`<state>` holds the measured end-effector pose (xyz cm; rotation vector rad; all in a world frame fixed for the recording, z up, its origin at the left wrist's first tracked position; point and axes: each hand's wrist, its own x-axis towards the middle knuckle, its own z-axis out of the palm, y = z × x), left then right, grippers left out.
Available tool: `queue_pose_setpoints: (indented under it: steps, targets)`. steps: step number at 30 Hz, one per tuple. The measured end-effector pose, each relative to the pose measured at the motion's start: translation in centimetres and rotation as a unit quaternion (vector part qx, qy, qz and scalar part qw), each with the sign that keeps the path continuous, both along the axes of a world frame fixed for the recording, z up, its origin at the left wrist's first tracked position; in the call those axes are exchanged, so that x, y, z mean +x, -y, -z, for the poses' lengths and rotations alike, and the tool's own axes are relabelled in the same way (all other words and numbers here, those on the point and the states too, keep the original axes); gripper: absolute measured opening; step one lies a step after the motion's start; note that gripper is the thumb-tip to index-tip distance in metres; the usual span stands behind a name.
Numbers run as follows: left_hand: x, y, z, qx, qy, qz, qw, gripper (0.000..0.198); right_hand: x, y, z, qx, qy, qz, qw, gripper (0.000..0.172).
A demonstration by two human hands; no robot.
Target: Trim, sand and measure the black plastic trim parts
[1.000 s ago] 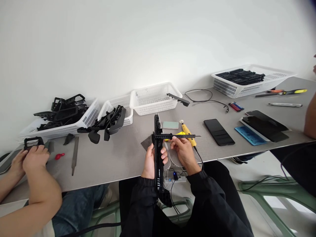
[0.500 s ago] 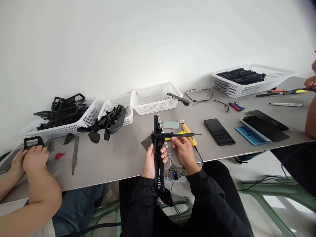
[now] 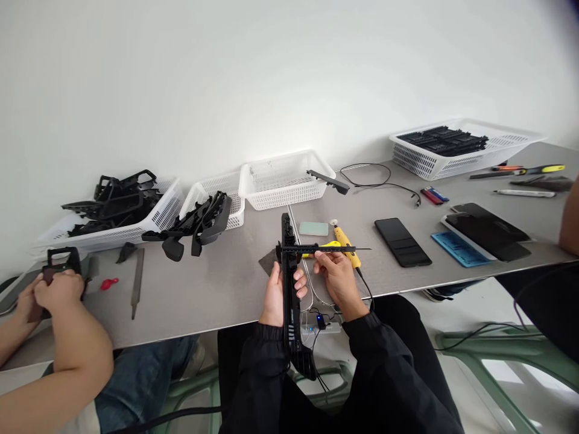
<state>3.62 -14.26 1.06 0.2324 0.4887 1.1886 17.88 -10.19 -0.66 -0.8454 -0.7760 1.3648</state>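
My left hand [image 3: 274,296] is wrapped round a long black plastic part [image 3: 292,313], held upright in front of the table's edge. In my right hand [image 3: 337,276] is a black caliper [image 3: 312,248], pinched between thumb and fingers. It lies level across the upper portion of the part, its jaws at the part's left side and its thin depth rod pointing right. Behind the caliper are a yellow corded rotary tool [image 3: 347,246] and a yellow item [image 3: 329,246] that is partly covered. A pale green block [image 3: 313,228] lies just beyond them.
White baskets [image 3: 284,196] line the wall; black parts [image 3: 120,202] fill the left one. A phone [image 3: 402,242] and a blue tray [image 3: 460,248] lie right. At left, a co-worker's hands [image 3: 63,292] hold a dark object. A flat file [image 3: 137,283] lies near them.
My hands, the caliper and the black part stay almost still. The co-worker's hands at left have shifted on their object. At far right, another person's hand has left the yellow-handled tool.
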Motion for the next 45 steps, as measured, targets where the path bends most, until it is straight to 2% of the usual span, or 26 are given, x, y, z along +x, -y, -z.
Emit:
queue_pose_setpoints:
  steps: [5,15,29,45]
  targets:
    - [0.05,0.04,-0.08,0.009,-0.002,0.008,1.0,0.04,0.0,-0.05,0.12,-0.002,-0.007,0.001,1.0,0.029]
    - [0.0,0.08,-0.24,0.006,-0.009,0.01,1.0,0.031,-0.07,0.02,-0.2,-0.008,-0.027,0.008,1.0,0.039]
    - [-0.17,0.12,0.08,0.028,0.003,0.026,0.999,0.03,-0.18,-0.18,-0.05,-0.009,-0.039,0.019,0.999,0.038]
    - [-0.25,0.24,-0.2,0.011,0.018,0.019,1.0,0.032,0.22,-0.07,-0.38,-0.021,-0.05,-0.01,0.998,0.035]
